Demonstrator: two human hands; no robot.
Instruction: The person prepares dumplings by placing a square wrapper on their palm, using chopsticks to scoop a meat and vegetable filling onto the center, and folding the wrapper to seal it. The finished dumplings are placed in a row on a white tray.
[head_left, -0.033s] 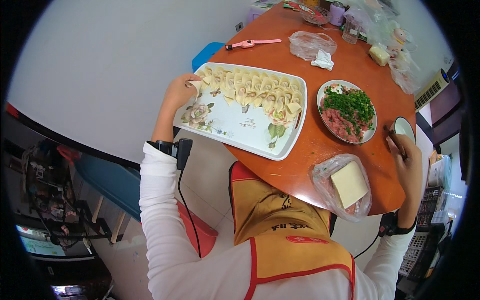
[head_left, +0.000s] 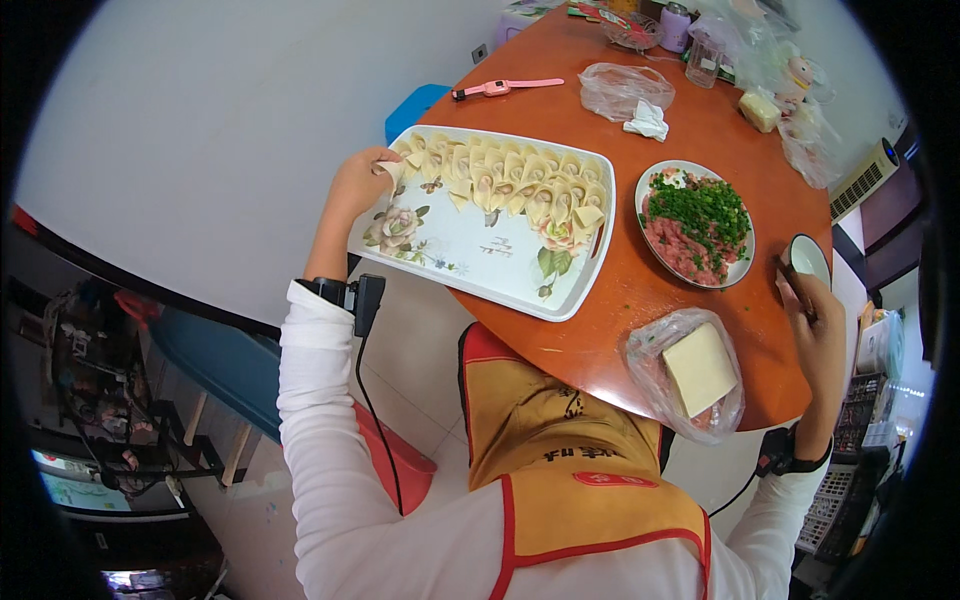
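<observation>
My left hand is at the far left corner of a white floral tray, its fingers pinched on a folded wonton. Several more wontons stand in rows along the tray's far side. At the right table edge my right hand is closed round dark brown chopsticks, beside a small white bowl that it partly hides. Between tray and bowl sits a plate of minced meat with chopped green onion. Nearer me, square wrappers lie stacked on a clear plastic bag.
On the brown table, a pink watch, a plastic bag and a crumpled tissue lie beyond the tray. A glass mug and a purple bottle stand at the back. A wall rises on the left.
</observation>
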